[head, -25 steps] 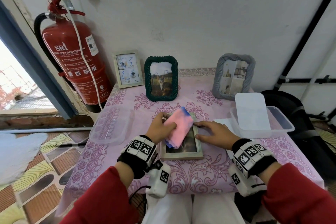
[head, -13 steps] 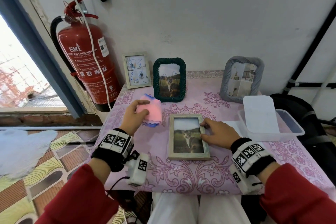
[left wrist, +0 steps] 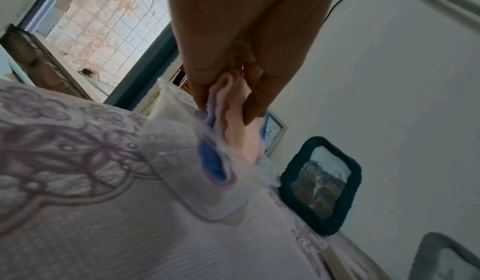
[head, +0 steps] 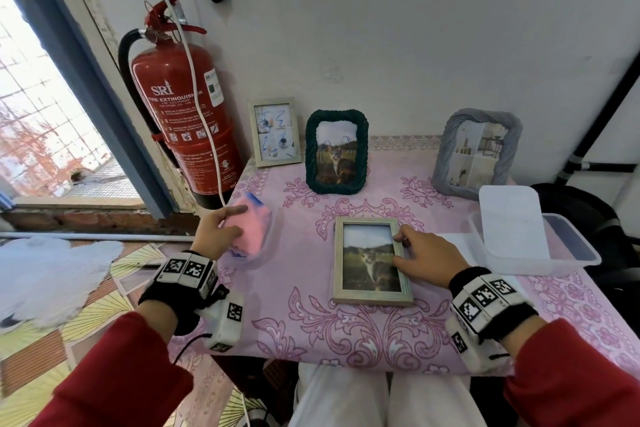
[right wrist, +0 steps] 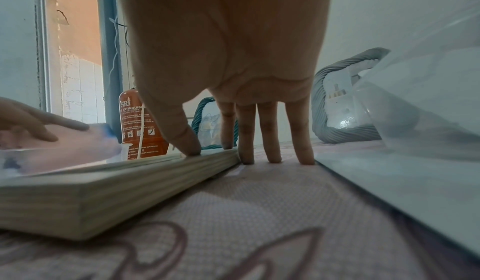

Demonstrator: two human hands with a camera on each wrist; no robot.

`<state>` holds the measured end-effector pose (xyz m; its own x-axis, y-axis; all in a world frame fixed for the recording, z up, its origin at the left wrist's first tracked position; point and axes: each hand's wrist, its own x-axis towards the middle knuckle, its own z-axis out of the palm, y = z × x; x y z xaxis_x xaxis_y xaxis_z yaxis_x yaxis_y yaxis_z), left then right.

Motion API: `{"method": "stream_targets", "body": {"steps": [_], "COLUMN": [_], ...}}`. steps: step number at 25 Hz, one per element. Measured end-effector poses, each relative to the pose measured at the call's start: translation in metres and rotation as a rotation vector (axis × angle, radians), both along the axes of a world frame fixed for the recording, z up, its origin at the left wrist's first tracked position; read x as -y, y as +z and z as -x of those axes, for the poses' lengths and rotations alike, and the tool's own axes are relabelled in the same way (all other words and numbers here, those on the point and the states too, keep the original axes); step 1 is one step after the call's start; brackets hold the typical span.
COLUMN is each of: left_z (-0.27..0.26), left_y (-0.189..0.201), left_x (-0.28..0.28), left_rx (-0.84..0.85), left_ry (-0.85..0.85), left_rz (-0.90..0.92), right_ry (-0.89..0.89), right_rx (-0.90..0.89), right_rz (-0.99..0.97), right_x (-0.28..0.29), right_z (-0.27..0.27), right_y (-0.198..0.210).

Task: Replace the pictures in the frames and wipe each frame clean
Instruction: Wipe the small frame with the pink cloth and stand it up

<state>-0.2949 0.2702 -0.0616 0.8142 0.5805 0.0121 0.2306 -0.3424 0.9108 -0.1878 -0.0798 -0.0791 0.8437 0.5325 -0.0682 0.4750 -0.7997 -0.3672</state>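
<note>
The left hand (head: 216, 230) holds the soft pink cloth with a blue edge (head: 250, 231), fingers and thumb pinched around it. It puts the cloth down into the clear plastic tub (head: 268, 246) at the left side of the pink flowery tablecloth (head: 346, 333), likely because the wiping is done. In the middle, the pale wooden picture frame with a cat photo (head: 372, 262) lies flat. The right hand (head: 424, 258) is spread open, with straight fingers. Its thumb presses on the frame's right edge, likely so it cannot slide.
</note>
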Motion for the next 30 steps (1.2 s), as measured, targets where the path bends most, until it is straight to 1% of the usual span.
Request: {"method": "stream_targets", "body": {"steps": [3, 5, 6, 8, 10, 11, 13, 14, 16, 19, 21, 22, 23, 25, 27, 28, 30], "left_z": [0.001, -0.001, -0.003, -0.004, -0.004, -0.005, -0.006, -0.007, -0.007, -0.008, -0.009, -0.01, -0.01, -0.012, -0.015, -0.018, -0.025], "left_y": [-0.006, -0.006, -0.006, -0.006, -0.006, -0.006, -0.007, -0.008, -0.011, -0.01, -0.005, -0.001, 0.003, 0.013, 0.022, 0.025, 0.027], "left_x": [0.0, -0.001, -0.001, 0.001, 0.002, 0.003, 0.005, 0.006, 0.008, 0.007, 0.007, 0.009, 0.012, 0.025, 0.044, 0.054, 0.074], "left_rx": [-0.025, -0.105, -0.169, -0.292, -0.301, -0.277, -0.271, -0.308, -0.406, -0.453, -0.47, -0.437, -0.366, -0.162, 0.021, 0.067, 0.063], "left_ry": [-0.016, -0.076, -0.102, -0.103, -0.092, -0.109, -0.176, -0.219, -0.294, -0.303, -0.329, -0.323, -0.294, -0.192, -0.156, -0.176, -0.25], "left_rz": [-0.012, -0.073, -0.14, -0.362, -0.567, -0.609, -0.575, -0.548, -0.554, -0.53, -0.558, -0.583, -0.593, -0.555, -0.494, -0.462, -0.352], "right_ry": [0.004, 0.0, -0.003, -0.001, 0.001, -0.001, -0.005, -0.006, -0.005, -0.005, -0.003, -0.001, 0.0, 0.001, -0.001, -0.002, -0.01], "right_rx": [0.0, 0.01, 0.016, 0.021, 0.027, 0.029, 0.029, 0.028, 0.027, 0.027, 0.024, 0.023, 0.023, 0.026, 0.018, 0.011, 0.002], "right_rz": [-0.005, -0.009, -0.011, -0.015, -0.013, -0.011, -0.012, -0.015, -0.017, -0.02, -0.02, -0.019, -0.018, -0.01, -0.004, -0.002, 0.006], "right_x": [0.0, 0.001, 0.0, 0.0, -0.001, 0.0, 0.0, 0.0, 0.0, 0.001, 0.001, 0.001, 0.0, 0.0, 0.0, -0.001, -0.002], "right_z": [0.0, 0.001, 0.001, 0.001, 0.002, 0.002, 0.001, 0.001, 0.002, 0.002, 0.003, 0.003, 0.003, 0.003, 0.002, 0.003, 0.004], "right_y": [-0.001, -0.002, -0.002, -0.002, -0.003, -0.003, -0.003, -0.003, -0.003, -0.003, -0.002, -0.001, -0.001, -0.001, -0.001, -0.001, 0.001]}}
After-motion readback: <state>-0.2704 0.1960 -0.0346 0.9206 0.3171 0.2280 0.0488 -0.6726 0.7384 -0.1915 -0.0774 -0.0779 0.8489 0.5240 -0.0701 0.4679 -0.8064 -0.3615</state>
